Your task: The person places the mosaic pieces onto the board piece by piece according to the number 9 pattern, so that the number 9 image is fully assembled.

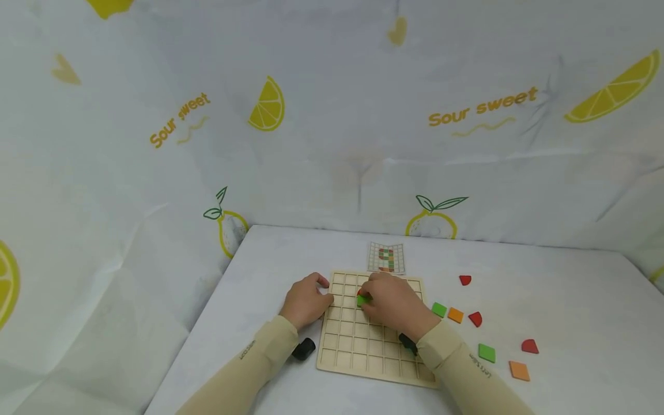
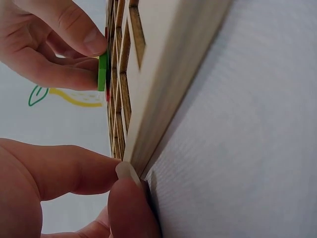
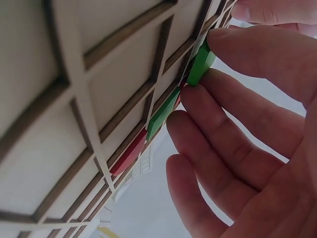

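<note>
A pale wooden grid board lies on the table. My left hand is at its left edge; in the left wrist view thumb and index finger pinch the rim. Over the upper part of the board, my right hand pinches a green square tile between thumb and fingers, tilted to the grid. In the right wrist view another green tile and a red tile sit in the grid beside the fingers. From the head view, the right hand hides these seated tiles.
Behind the board lies a pattern card. To the right are scattered loose tiles: green squares, orange squares and red rounded pieces. A white lemon-printed cloth hangs behind the table.
</note>
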{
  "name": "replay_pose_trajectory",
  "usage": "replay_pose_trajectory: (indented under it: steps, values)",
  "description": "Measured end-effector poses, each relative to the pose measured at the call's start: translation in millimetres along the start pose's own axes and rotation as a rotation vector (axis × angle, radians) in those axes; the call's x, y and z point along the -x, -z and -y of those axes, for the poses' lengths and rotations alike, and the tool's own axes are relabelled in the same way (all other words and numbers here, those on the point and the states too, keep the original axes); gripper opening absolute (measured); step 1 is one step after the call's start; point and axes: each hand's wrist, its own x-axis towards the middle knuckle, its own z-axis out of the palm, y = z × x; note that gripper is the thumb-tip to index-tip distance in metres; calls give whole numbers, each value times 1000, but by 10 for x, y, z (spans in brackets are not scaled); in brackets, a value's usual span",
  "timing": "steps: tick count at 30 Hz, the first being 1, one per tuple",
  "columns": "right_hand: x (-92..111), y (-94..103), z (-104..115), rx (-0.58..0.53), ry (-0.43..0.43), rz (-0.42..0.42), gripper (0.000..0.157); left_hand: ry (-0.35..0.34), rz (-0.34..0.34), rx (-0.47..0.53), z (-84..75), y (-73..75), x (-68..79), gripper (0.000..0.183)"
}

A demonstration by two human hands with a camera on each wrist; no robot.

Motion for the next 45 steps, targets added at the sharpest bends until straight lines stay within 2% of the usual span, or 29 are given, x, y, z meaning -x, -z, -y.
replay_pose_trajectory:
  steps: [20,37,45]
  values:
    - [1,-32,3,40,52,-9,13,10,7,16,-23,0,38,27]
    - [18,6,-5,36,26,4,16,8,6,22,-60,12,41,28]
    - [82,76,-36,-14,-34,15,11,19,2,16,-40,7,42,29]
